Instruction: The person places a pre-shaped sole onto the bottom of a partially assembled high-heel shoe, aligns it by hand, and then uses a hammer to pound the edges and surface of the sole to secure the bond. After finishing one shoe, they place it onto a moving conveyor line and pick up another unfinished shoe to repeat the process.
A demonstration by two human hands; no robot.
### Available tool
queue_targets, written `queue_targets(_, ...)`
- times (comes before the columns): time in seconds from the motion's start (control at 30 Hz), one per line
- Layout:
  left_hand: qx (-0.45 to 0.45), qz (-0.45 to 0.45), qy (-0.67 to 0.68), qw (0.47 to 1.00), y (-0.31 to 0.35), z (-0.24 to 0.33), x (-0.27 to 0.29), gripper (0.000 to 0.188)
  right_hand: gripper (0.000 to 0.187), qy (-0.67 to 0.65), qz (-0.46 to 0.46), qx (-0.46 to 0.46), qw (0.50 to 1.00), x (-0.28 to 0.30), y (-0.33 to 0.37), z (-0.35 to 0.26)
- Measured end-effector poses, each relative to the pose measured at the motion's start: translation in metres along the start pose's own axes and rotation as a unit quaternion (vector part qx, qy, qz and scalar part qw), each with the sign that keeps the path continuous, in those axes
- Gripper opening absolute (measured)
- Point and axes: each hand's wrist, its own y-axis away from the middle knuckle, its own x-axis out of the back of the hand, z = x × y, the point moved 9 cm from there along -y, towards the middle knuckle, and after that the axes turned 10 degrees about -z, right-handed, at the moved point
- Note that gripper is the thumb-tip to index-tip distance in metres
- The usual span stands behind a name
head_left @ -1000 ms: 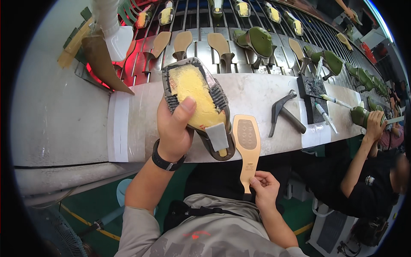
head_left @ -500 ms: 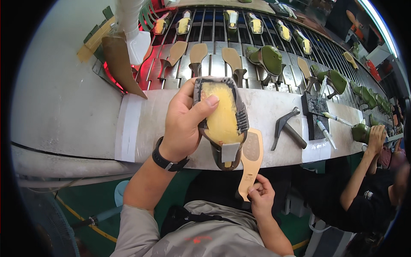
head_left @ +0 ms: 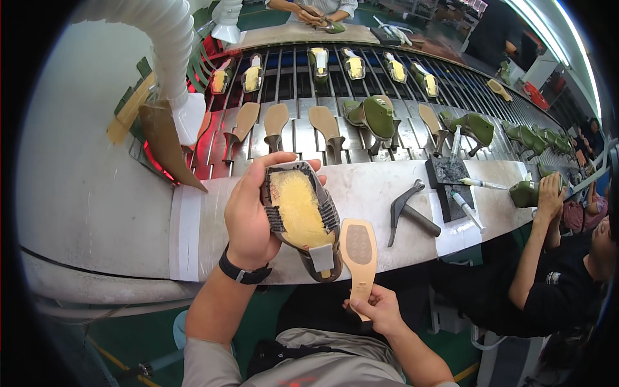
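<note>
My left hand (head_left: 247,222) holds a dark shoe upper (head_left: 298,209) bottom up, its fingers behind the toe end. The upper's bottom face is yellow with rough dark edges, and a whitish patch lies near its heel end. In my right hand (head_left: 382,311) is a tan shoe sole (head_left: 359,248), pinched at its narrow heel end, with a brown textured pad on its wide part. The sole stands beside the upper, slightly to its right; whether the two touch I cannot tell.
A hammer (head_left: 405,209) lies on the pale bench (head_left: 225,258). Syringes (head_left: 467,209) rest on a dark block (head_left: 445,169). Beyond runs a roller conveyor (head_left: 290,138) with heeled soles (head_left: 276,122) and green shoes (head_left: 374,119). A white hose (head_left: 171,58) hangs left. Co-workers' hands (head_left: 550,197) work at right and far side.
My view has tilted up, showing more of the conveyor and a person across it. My left thumb has come off the yellow face. Both hands still hold the upper and the sole.
</note>
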Motion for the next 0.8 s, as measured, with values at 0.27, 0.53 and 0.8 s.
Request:
queue_targets(0.27,0.006,-0.003,-0.068,0.998,-0.003,0.005,-0.014,0.043,0.03,-0.091,-0.021,0.003,0.996,-0.007,-0.019,-0.035)
queue_targets(0.53,-0.024,-0.051,-0.107,0.993,0.021,0.003,-0.021,0.035,0.028,0.021,-0.091,0.215,0.972,-0.09,0.017,-0.157)
queue_targets(0.8,-0.023,-0.114,-0.119,0.986,0.036,0.009,-0.036,0.037,0.026,0.083,-0.145,0.184,0.969,-0.129,0.009,-0.186)
